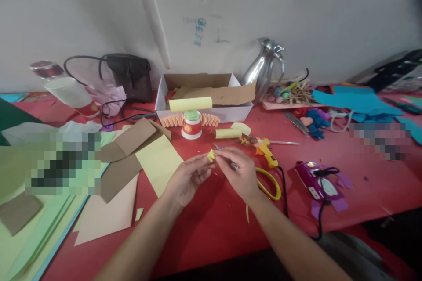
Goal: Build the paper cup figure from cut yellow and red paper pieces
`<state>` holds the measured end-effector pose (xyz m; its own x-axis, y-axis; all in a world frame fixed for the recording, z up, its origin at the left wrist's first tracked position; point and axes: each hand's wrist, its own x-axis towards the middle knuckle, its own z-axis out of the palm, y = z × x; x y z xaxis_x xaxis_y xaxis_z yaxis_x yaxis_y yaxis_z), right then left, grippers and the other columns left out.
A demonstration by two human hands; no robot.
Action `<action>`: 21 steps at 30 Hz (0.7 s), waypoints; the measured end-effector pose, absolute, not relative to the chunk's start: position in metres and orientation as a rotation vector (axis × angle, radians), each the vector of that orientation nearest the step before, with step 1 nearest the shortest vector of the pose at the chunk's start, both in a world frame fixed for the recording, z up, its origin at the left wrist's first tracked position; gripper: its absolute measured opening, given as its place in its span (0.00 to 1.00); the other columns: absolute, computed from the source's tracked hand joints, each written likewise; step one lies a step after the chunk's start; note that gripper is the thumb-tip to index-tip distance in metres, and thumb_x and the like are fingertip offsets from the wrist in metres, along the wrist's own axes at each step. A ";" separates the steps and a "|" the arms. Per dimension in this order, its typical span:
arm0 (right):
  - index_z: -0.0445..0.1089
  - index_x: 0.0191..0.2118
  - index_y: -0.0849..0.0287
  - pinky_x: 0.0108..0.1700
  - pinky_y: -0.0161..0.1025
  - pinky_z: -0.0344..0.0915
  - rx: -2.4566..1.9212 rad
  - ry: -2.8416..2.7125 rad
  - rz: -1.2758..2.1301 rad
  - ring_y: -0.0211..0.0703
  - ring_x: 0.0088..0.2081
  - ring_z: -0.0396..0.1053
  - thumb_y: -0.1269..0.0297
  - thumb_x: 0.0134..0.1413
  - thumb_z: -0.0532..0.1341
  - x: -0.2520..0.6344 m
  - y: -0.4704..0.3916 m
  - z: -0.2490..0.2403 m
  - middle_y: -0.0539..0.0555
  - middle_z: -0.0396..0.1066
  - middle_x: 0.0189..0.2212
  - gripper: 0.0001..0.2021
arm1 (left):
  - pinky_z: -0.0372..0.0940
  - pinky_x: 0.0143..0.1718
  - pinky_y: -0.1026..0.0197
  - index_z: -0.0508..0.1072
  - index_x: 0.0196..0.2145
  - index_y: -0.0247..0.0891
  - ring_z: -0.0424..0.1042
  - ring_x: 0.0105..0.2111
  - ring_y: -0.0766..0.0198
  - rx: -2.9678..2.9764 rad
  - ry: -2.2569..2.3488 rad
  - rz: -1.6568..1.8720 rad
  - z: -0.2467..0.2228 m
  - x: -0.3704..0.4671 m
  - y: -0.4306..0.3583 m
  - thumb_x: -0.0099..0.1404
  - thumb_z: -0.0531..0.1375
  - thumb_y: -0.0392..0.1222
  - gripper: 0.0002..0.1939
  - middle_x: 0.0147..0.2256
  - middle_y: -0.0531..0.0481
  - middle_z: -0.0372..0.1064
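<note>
Between my two hands is a small folded piece of yellow paper (211,155). My left hand (191,174) pinches it from the left, with the other fingers curled below. The fingertips of my right hand (239,170) are closed on its right side. Under the right hand a bit of a pointed grey tool (216,146) shows; its kind is mostly hidden. Just beyond stand a red and white paper cup (191,128) with orange pleated paper strips (210,120) at both sides, and a rolled yellow paper tube (228,133).
A yellow glue gun (267,153) lies to the right, its black cord trailing near a purple power socket (318,180). Behind the cup is a white box (207,115). A metal jug (262,68) stands by the wall. Brown and yellow sheets (160,162) spread at left.
</note>
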<state>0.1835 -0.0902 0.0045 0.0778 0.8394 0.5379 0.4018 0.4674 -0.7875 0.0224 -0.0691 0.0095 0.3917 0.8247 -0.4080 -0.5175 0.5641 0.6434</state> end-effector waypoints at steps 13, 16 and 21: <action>0.77 0.42 0.52 0.40 0.42 0.74 -1.150 -1.632 0.299 0.44 0.37 0.75 0.70 0.59 0.59 0.188 -0.089 0.005 0.54 0.77 0.37 0.10 | 0.71 0.33 0.71 0.80 0.33 0.32 0.77 0.30 0.67 0.440 0.849 0.873 0.011 0.022 -0.069 0.57 0.65 0.30 0.05 0.29 0.46 0.78; 0.77 0.41 0.52 0.39 0.41 0.74 -1.150 -1.612 0.265 0.43 0.37 0.75 0.70 0.60 0.59 0.188 -0.089 0.006 0.54 0.77 0.36 0.10 | 0.71 0.33 0.71 0.80 0.32 0.31 0.77 0.30 0.68 0.439 0.854 0.873 0.011 0.023 -0.069 0.57 0.65 0.30 0.05 0.29 0.47 0.78; 0.77 0.40 0.53 0.35 0.39 0.72 -1.164 -1.597 0.257 0.42 0.34 0.74 0.70 0.60 0.59 0.187 -0.088 0.004 0.54 0.76 0.35 0.09 | 0.72 0.34 0.71 0.80 0.32 0.32 0.77 0.31 0.67 0.435 0.837 0.867 0.011 0.023 -0.070 0.57 0.65 0.30 0.05 0.29 0.47 0.78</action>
<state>0.1874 -0.0884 0.0038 0.0715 0.7778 0.6245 0.5421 0.4953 -0.6789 0.0233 -0.0700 0.0111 0.3679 0.8071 -0.4618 -0.4901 0.5904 0.6413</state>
